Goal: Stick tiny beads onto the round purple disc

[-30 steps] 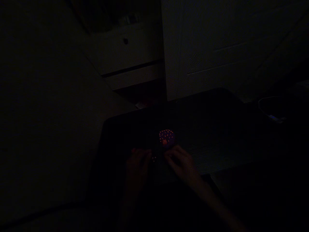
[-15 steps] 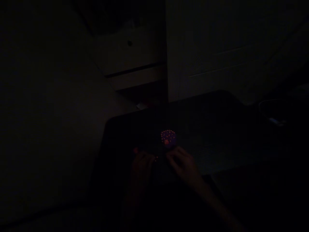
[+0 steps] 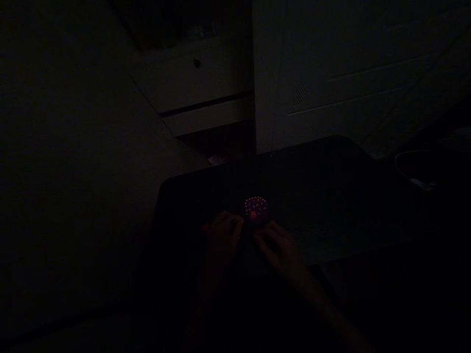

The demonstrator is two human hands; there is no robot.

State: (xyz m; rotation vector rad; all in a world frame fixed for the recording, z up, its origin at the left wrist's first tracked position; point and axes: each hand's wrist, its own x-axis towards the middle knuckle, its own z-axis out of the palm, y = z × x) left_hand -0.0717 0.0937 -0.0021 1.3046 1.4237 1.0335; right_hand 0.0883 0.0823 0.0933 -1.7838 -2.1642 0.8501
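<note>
— While squinting through near-darkness, look at the purple lump (image 3: pixel 261 210) speckled with orange, seemingly resting on the table (image 3: pixel 324 196)! But why so central?

— Probably placed to sit within easy reach of both hands. Now check the left hand (image 3: pixel 224 234): bent at the fingers, close by the lump's left side, with thumb and forefinger near each other. Pinching something? Can't tell in such gloom. Notice, too, a red bit (image 3: pixel 205 228) just beside.

— And the right hand (image 3: pixel 275 241)?

— Curled at the lump's near side, thumb and forefinger drawn close, perhaps for fine handling. Impossible to tell whether pinching anything.

— And the room?

— Dark all over. Note the table's rounded far corners, a pale drawer (image 3: pixel 213 81) and broad panel (image 3: pixel 312 63) beyond, plus a thin cord (image 3: pixel 417 183) looping off rightward.
</note>
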